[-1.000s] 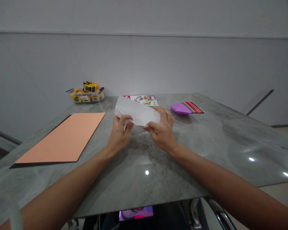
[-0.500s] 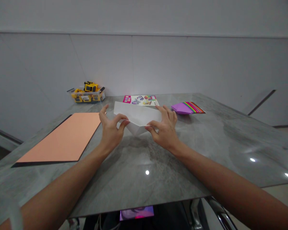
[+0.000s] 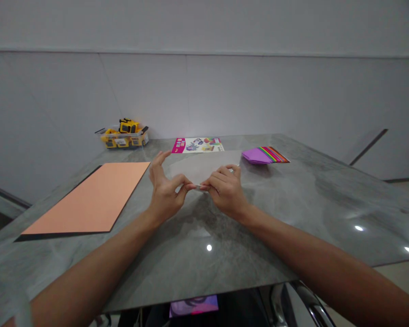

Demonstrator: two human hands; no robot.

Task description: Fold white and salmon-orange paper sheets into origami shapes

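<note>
Both hands pinch the near edge of a sheet of white paper [image 3: 202,164] above the middle of the table. It looks pale and slightly smeared, stretching away from me beyond my fingers. My left hand [image 3: 167,193] grips with thumb and forefinger, its other fingers raised. Close beside it, my right hand [image 3: 226,188] pinches the same edge, fingers curled in. The two thumb tips almost meet, with a small bit of the paper's edge showing between them. How the sheet is folded underneath is hidden.
On the grey marbled table [image 3: 252,250], orange and black sheets [image 3: 92,197] lie at left. A clear box of yellow toy vehicles [image 3: 124,136] stands behind them. A printed booklet [image 3: 197,144] is at the back; a purple pack with coloured sheets [image 3: 264,155] lies right of my hands.
The paper has tipped from showing a folded point below my thumbs to a flatter pose. My hands have moved closer together and slightly lower, and my right fingers have curled in.
</note>
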